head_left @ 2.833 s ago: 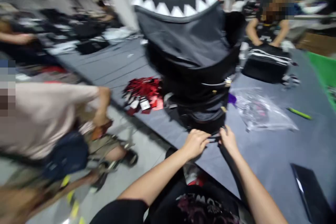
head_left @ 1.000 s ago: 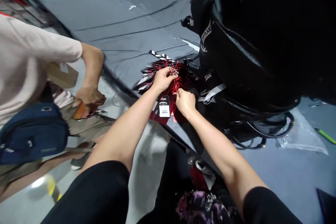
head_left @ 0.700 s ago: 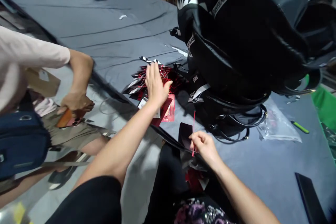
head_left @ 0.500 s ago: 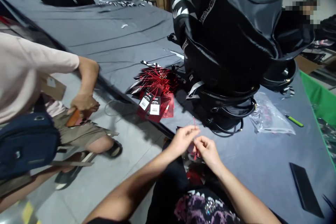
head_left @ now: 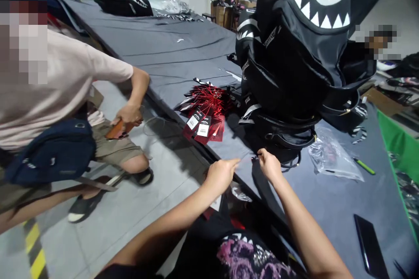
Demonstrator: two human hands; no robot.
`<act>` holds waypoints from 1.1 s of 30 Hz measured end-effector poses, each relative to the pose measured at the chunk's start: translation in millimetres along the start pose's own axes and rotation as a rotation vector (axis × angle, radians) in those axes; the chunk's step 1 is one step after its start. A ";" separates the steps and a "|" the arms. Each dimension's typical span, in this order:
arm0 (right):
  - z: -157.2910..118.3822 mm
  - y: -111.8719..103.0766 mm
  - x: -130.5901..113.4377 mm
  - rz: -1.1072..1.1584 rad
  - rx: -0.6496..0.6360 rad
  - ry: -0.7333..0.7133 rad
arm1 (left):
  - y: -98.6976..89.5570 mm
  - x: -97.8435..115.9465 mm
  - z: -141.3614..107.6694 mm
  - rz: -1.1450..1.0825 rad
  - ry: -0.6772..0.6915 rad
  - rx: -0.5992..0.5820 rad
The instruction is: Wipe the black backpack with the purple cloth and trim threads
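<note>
At the table's near edge, my left hand (head_left: pixel 222 175) is pinched shut on a thin red string (head_left: pixel 242 158), which shows only as a faint blurred line toward the right. My right hand (head_left: pixel 270 165) is closed just across from it, in front of the bag stack. A small dark bit shows by its fingertips; what they grip is too small to make out. Beyond my left hand lies a fanned bunch of hang tags (head_left: pixel 203 126) on red strings, some with white barcode labels. Black bags (head_left: pixel 281 133) with white tooth prints are piled beyond my right hand.
A clear plastic bag (head_left: pixel 334 157) and a green-yellow cutter (head_left: pixel 364 165) lie on the grey cloth-covered table (head_left: pixel 314 209). A black phone (head_left: pixel 370 246) is near the right edge, by a green-lined bin (head_left: pixel 397 139). At left a seated person (head_left: pixel 75 69) holds an orange phone (head_left: pixel 118 130).
My hands have moved apart, the left to the left and the right up toward the bags. The string between them is now stretched sideways. The view has shifted, so the scene sits farther right.
</note>
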State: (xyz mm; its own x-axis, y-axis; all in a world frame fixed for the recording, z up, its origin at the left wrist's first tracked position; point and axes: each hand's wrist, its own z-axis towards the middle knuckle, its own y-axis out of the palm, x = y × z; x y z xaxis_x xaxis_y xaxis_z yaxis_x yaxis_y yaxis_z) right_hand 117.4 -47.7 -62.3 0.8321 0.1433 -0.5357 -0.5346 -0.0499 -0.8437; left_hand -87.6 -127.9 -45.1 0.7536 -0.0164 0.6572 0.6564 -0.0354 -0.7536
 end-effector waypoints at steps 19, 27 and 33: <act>-14.2 -17.0 20.6 0.204 -0.176 0.289 | 43.5 -1.9 105.7 -0.384 0.163 -0.418; -14.6 -23.4 24.4 0.824 -0.465 0.370 | 43.6 -23.0 87.1 -0.631 0.193 -0.120; -15.1 -17.5 22.6 1.085 -0.443 0.412 | 56.8 -13.0 77.3 -0.544 0.319 0.083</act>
State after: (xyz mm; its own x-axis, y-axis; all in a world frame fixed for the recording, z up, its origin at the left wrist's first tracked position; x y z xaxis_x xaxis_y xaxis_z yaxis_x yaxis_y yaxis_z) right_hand 147.8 -58.4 -60.2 0.0184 -0.4977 -0.8672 -0.9460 -0.2895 0.1460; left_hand -57.4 -52.4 -97.7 0.2724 -0.3152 0.9091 0.9525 -0.0455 -0.3012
